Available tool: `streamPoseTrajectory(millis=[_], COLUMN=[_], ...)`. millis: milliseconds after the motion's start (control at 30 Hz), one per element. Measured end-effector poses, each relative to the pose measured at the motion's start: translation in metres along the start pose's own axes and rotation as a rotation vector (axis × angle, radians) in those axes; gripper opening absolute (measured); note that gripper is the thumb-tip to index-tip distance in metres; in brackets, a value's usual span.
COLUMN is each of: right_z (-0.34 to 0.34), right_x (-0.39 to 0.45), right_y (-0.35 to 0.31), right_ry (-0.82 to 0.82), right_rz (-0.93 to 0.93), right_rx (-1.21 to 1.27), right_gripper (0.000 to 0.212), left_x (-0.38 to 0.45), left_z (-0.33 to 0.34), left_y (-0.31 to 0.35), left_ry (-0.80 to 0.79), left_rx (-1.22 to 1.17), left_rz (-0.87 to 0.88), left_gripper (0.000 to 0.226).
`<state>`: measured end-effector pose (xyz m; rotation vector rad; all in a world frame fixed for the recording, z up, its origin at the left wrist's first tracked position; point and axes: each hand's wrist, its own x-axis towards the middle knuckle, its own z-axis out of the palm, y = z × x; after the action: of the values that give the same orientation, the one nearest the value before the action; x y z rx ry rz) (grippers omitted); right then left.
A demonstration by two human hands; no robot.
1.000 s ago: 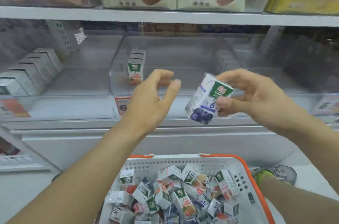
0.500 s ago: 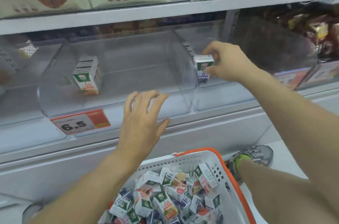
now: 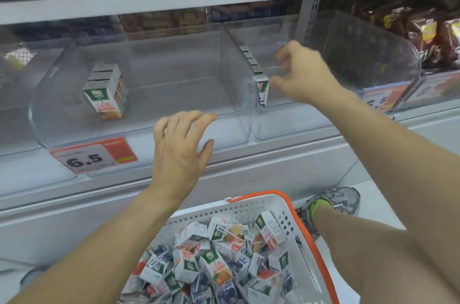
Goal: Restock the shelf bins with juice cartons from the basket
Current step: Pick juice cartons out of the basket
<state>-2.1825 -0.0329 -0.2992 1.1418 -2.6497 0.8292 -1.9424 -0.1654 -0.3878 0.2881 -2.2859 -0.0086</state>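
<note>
Clearly little is done: my right hand point(image 3: 302, 75), fingers loose and empty, sits beside the blue-and-white juice carton point(image 3: 262, 88) in the clear plastic bin point(image 3: 361, 55) right of centre; my left hand point(image 3: 183, 147) hovers open, and the white orange-rimmed basket point(image 3: 311, 236) at the bottom holds many cartons.

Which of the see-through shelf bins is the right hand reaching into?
The right-hand bin, whose row of cartons stands along its left wall. The right hand is inside it; the middle bin holds orange-marked cartons.

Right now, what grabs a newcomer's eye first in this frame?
The orange-rimmed basket at bottom centre, heaped with juice cartons. Above it, two bare hands reach toward clear shelf bins: the left hand hovers open, the right hand is beside a carton row in the right-hand bin.
</note>
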Motion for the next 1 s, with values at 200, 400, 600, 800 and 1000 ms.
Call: streamPoseTrajectory(millis=[200, 400, 600, 800, 1000], right_z=[-0.03, 0.045, 0.105, 0.136, 0.172], right_x=[-0.1, -0.18, -0.216, -0.205, -0.198], right_y=[-0.017, 0.016, 0.049, 0.063, 0.068], right_ry=[0.195, -0.581, -0.882, -0.927, -1.205], right_rz=[-0.161, -0.043, -0.102, -0.178, -0.238], right_rx=[0.352, 0.214, -0.089, -0.156, -0.447], right_gripper=[0.008, 0.016, 0.036, 0.047, 0.094], left_x=[-0.006, -0.067, -0.135, -0.187, -0.201], left_z=[-0.01, -0.001, 0.03, 0.074, 0.092], left_y=[0.038, 0.045, 0.031, 0.029, 0.033], left_ry=[-0.045, -0.829, -1.037, -0.909, -0.687], left_rx=[-0.203, -0.309, -0.165, -0.098, -0.152], left_rz=[0.092, -0.017, -0.375, -0.543, -0.62], left_gripper=[0.029, 0.028, 0.052, 0.061, 0.048])
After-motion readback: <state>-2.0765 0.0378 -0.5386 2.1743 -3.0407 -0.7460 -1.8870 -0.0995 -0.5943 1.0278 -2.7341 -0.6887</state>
